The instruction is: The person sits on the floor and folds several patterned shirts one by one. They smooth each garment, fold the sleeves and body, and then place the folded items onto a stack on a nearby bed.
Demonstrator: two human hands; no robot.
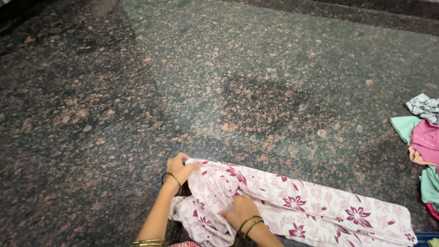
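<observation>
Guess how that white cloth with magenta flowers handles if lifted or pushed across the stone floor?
The white cloth with magenta flowers is probably floppy: it creases and bunches under the left hand and right hand. It likely weighs little for its spread, lying thin and flat. Pushed on the speckled polished stone floor, it would probably wrinkle rather than slide whole.

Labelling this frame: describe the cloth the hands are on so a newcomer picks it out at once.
On the dark speckled stone floor, look at the bottom centre, where the left hand and right hand press on a garment. It lies spread flat, white with magenta flowers, unlike the heap of plain teal and pink clothes at the right edge.
</observation>
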